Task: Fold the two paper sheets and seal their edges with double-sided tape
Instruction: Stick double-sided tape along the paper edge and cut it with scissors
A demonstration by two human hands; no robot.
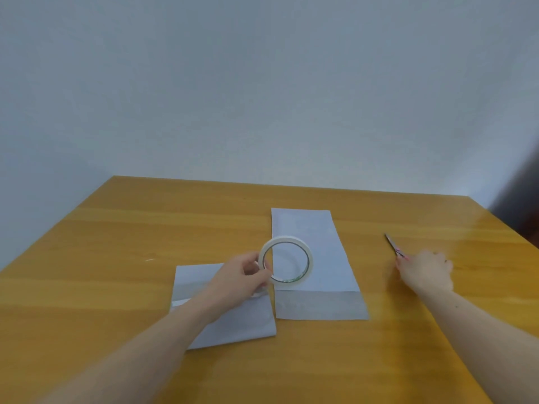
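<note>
Two white folded paper sheets lie on the wooden table (pixel 116 258). The long sheet (pixel 318 258) runs away from me in the middle, its near end folded over. The shorter sheet (pixel 233 322) lies to its left, partly under my left forearm. My left hand (pixel 242 279) holds a white roll of double-sided tape (pixel 287 262) upright above the gap between the sheets. My right hand (pixel 423 272) rests on the table to the right, fingers over the handle of a pair of scissors (pixel 393 246) whose blades point away from me.
The table meets a pale blue wall at its far edge. A dark object (pixel 522 211) stands beyond the table's right corner. A tiny white scrap (pixel 149 259) lies on the left side of the table.
</note>
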